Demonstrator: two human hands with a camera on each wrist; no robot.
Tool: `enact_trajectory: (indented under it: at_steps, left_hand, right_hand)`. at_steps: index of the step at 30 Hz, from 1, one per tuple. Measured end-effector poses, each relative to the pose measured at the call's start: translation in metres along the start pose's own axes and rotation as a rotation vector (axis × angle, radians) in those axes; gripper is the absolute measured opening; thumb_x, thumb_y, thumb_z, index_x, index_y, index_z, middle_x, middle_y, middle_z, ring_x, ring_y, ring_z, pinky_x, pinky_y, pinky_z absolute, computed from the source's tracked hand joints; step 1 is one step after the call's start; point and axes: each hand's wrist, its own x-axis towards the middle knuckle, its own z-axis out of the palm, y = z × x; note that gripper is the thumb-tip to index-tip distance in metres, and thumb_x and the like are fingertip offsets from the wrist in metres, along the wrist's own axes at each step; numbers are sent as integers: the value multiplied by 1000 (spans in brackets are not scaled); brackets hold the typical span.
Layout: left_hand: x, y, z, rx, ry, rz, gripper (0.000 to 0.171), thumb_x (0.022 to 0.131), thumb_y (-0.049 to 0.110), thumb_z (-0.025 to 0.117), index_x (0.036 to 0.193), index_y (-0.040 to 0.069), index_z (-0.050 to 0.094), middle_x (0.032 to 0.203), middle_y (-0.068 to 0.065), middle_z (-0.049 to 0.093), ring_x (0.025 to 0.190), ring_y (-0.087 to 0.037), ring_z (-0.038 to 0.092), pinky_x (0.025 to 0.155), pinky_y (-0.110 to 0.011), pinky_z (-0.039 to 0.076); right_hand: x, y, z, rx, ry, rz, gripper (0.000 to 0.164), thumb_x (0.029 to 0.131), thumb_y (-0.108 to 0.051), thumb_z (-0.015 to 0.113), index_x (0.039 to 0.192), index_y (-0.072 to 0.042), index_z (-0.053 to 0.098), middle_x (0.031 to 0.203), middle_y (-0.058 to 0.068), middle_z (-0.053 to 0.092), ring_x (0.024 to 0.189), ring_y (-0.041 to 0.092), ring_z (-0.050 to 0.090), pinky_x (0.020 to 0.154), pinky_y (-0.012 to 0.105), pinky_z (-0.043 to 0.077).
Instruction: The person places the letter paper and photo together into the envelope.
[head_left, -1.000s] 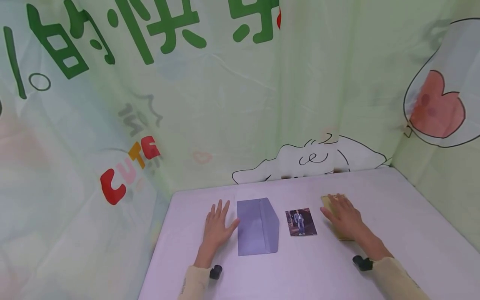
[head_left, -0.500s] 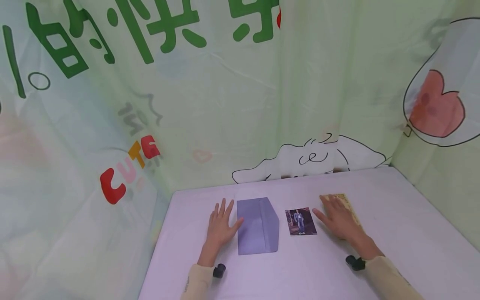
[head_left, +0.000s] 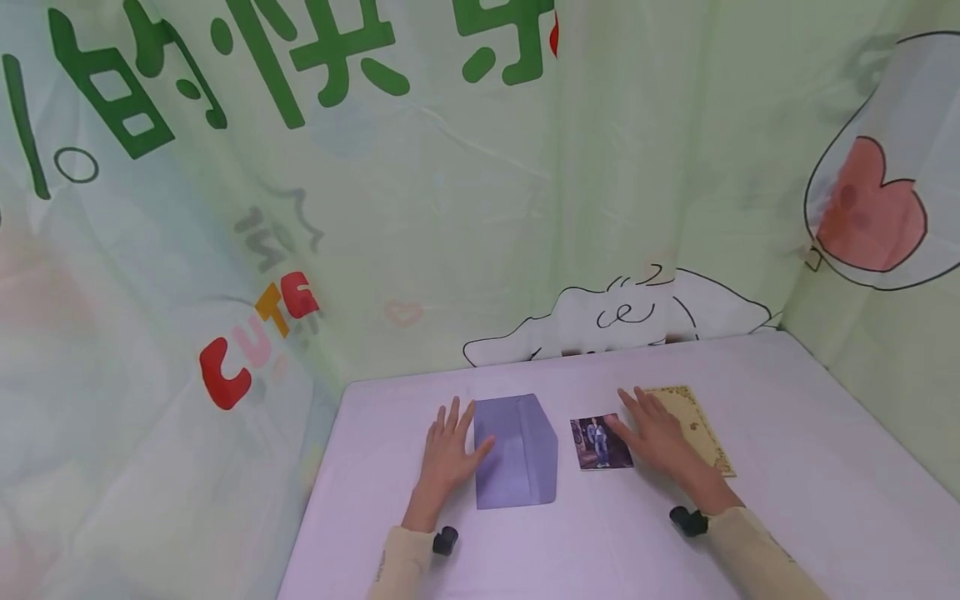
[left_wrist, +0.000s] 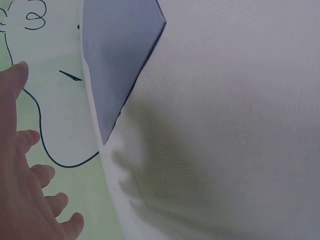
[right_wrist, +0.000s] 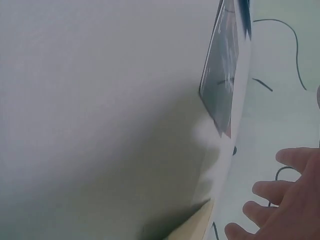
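A lavender envelope [head_left: 513, 454] lies on the table with its pointed flap side to the right. My left hand [head_left: 447, 457], fingers spread, is at the envelope's left edge, its thumb over that edge. Right of the envelope lies a small photo [head_left: 600, 443] of a standing person. My right hand [head_left: 660, 437] hovers between the photo and a yellowish card [head_left: 697, 429] with an ornate border, covering the card's left part. Both hands hold nothing. In the left wrist view the hand [left_wrist: 30, 165] appears raised above the table, and the right wrist view shows its hand [right_wrist: 285, 195] likewise.
A pale cloth covers the table [head_left: 570, 550]. Printed curtains [head_left: 450, 233] hang behind it and along both sides. A dark wrist camera [head_left: 446, 542] sits on the left wrist, another camera [head_left: 687, 522] on the right.
My right hand has moved left off the yellowish card toward the photo, uncovering most of the card. The left hand has shifted slightly right toward the envelope.
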Motion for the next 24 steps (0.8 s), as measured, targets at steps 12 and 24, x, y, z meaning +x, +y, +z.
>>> enact_trajectory:
  at_steps: [12,24]
  left_hand:
    - [2,3,7,8,-21,13,79,95,65,49,159,22,30,167,-13,24,153,-44,21,117,-62,27]
    - [1,8,8,-12,-49,21,78,95,64,51,157,20,34,166,-15,25,153,-44,20,118,-63,26]
  right_hand:
    - [3,-17,16,-25,-25,-30,77,101,-55,48,155,-2,32,160,33,23,147,55,19,112,75,19]
    - [6,-31,31,-25,-34,-84,78,100,-57,50,154,-3,35,159,32,28,146,55,23,112,74,22]
